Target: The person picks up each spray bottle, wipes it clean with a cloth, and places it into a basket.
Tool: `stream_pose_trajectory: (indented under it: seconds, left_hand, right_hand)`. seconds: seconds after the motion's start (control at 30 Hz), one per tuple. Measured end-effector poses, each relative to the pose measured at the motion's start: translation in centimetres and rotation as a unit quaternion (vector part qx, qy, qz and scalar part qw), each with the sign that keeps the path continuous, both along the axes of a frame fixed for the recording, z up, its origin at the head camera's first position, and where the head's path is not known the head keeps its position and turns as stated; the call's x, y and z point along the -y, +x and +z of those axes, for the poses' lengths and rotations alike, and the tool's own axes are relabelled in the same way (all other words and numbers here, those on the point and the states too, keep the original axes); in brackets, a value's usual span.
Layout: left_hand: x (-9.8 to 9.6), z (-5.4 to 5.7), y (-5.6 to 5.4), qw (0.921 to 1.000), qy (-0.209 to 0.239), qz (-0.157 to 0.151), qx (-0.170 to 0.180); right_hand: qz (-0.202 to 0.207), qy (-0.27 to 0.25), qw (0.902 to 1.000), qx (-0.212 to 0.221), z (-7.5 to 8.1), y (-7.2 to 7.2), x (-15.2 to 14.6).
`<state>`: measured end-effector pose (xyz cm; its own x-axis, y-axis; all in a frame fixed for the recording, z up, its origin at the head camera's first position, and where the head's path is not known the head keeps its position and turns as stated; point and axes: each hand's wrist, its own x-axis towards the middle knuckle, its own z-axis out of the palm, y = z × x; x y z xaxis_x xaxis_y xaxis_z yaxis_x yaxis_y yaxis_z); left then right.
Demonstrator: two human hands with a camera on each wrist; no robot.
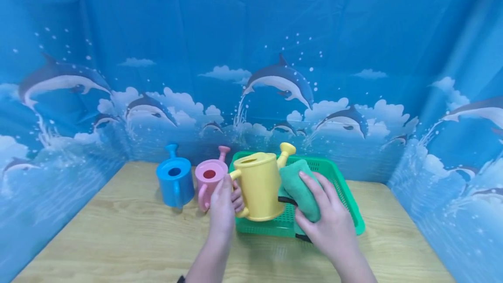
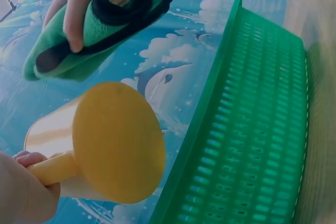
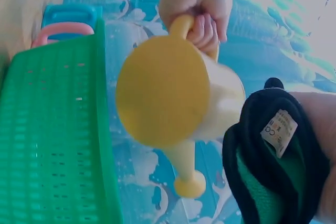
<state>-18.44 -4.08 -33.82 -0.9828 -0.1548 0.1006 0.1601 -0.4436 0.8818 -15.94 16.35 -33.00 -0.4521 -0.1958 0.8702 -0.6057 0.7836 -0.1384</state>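
Three watering cans (image 1: 259, 187) (image 1: 165, 190) (image 1: 199, 174), one basket (image 1: 350, 200), one cloth (image 1: 295, 182).

2 bare hands (image 1: 223, 202) (image 1: 329, 218), bare forearms (image 1: 210, 254), sm. blk band or cuff (image 1: 181, 279) on L arm, mostly cut off

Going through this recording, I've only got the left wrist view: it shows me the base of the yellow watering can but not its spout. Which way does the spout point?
Observer: In the head view, the yellow watering can has its spout on the side toward the right hand.
Operator: Are there other watering cans on the table?
Observer: Yes, two: a blue watering can and a pink watering can, both left of the green basket in the head view.
Operator: Which of the two is nearer the left hand?
Observer: The pink watering can; it stands between the blue one and that hand in the head view.
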Motion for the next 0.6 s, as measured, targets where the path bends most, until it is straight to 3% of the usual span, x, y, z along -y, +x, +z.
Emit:
stream_pose_trajectory:
  seconds: [0.3, 0.6]
  left_hand:
    - [-1.5, -0.2, 0.5, 0.9998, 0.001, -0.015, 0.010]
    - [-2.6, -0.3, 1.5, 0.9998, -0.011, -0.019, -0.002]
  right_hand:
    - [0.014, 0.011, 0.9997, 0.016, -0.3, 0.5, 1.4]
    - [-0.009, 0.014, 0.9995, 0.028, -0.8, 0.3, 1.7]
